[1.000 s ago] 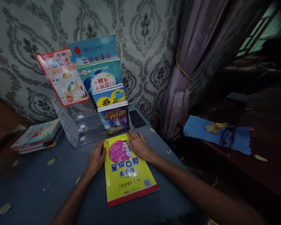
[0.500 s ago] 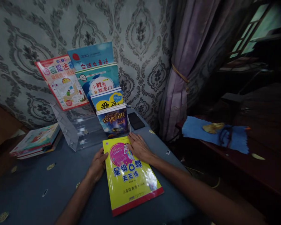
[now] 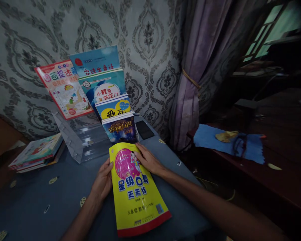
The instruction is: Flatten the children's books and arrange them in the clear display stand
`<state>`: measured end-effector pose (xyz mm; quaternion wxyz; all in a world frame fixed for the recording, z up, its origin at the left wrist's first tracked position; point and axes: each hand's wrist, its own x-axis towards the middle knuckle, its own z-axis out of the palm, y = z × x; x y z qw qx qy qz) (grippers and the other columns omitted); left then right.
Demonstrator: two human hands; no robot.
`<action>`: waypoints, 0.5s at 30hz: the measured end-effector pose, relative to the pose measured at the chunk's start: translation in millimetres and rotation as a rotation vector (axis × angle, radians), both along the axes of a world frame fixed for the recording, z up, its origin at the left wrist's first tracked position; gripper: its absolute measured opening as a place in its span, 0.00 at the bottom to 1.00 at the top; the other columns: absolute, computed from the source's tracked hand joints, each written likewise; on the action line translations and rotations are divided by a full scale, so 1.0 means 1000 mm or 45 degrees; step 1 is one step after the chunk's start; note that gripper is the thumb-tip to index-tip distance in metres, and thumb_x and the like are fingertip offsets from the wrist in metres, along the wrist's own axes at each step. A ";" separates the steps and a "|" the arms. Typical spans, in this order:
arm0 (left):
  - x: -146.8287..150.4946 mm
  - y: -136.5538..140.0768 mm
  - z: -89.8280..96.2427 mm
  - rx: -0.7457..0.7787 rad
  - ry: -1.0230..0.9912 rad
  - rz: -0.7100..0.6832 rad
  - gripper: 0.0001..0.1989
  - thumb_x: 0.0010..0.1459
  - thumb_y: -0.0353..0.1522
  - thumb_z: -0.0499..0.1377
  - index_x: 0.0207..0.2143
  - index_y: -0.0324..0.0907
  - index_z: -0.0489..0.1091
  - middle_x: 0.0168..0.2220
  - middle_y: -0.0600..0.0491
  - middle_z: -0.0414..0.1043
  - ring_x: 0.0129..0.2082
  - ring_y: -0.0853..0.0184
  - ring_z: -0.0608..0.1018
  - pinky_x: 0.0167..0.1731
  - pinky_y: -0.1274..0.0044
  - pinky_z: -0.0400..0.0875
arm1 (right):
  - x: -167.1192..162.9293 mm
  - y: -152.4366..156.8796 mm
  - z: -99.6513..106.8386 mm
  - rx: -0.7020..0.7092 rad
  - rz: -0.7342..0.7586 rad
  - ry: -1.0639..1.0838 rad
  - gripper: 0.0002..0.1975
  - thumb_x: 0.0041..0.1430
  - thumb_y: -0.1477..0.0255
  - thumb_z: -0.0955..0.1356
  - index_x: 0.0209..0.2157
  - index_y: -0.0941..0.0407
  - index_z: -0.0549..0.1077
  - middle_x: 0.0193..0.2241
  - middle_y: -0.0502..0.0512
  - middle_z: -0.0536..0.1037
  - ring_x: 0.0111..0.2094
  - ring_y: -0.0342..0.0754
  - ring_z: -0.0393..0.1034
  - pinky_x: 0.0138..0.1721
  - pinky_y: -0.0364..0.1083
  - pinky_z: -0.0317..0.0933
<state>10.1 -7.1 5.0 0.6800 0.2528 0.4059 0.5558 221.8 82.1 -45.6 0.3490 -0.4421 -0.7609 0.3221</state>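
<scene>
A person's two bare hands hold a yellow workbook (image 3: 134, 201) with a red strip along its near edge, over a blue-grey tablecloth (image 3: 62, 207). Taking the workbook as the center of a clock, the left hand (image 3: 102, 179) is at 10 o'clock, gripping the upper left edge with its thumb on the cover. The right hand (image 3: 148, 160) is at 1 o'clock, grasping the upper right corner. The cover bows between them; whether its underside touches the cloth cannot be told

At 11 o'clock stands a clear plastic rack (image 3: 70, 138). Its left side bears a red-bordered book (image 3: 69, 93), tilted; its right side bears books in rising tiers, the lowest a dark blue book (image 3: 120, 130) just beyond the workbook's top edge. A dark phone (image 3: 144, 130) lies at 12 o'clock, beside the rack. Toward 9 or 10 o'clock, well apart, is a flat stack of books (image 3: 37, 152). A tied purple curtain (image 3: 187, 112) hangs at 1 o'clock, and at 2 o'clock a blue cloth (image 3: 205, 138) lies on a dark red table (image 3: 268, 184)
</scene>
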 end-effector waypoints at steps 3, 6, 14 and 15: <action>0.000 -0.001 0.001 0.016 -0.018 0.038 0.34 0.46 0.34 0.75 0.55 0.41 0.70 0.41 0.48 0.81 0.33 0.62 0.84 0.42 0.70 0.80 | -0.004 -0.008 0.006 -0.180 -0.044 0.237 0.34 0.66 0.52 0.62 0.67 0.57 0.61 0.63 0.66 0.69 0.65 0.60 0.62 0.64 0.61 0.59; -0.002 0.000 -0.004 0.008 -0.042 0.103 0.30 0.47 0.35 0.74 0.52 0.42 0.72 0.39 0.50 0.82 0.34 0.61 0.84 0.42 0.69 0.81 | -0.008 -0.018 0.018 -0.473 0.063 0.613 0.35 0.61 0.48 0.66 0.64 0.53 0.63 0.54 0.61 0.79 0.49 0.58 0.77 0.48 0.58 0.73; -0.016 0.007 -0.012 0.053 -0.139 0.267 0.20 0.50 0.36 0.72 0.44 0.41 0.74 0.37 0.52 0.81 0.32 0.63 0.83 0.37 0.72 0.81 | -0.016 -0.037 0.031 -0.997 0.399 0.976 0.30 0.54 0.50 0.74 0.49 0.57 0.75 0.37 0.58 0.84 0.33 0.51 0.80 0.38 0.49 0.72; -0.018 0.008 -0.011 0.053 -0.152 0.265 0.20 0.51 0.37 0.72 0.45 0.41 0.73 0.37 0.52 0.81 0.32 0.63 0.83 0.37 0.71 0.81 | -0.016 -0.037 0.031 -1.018 0.456 0.945 0.29 0.54 0.51 0.74 0.49 0.57 0.75 0.37 0.57 0.84 0.34 0.50 0.80 0.38 0.48 0.72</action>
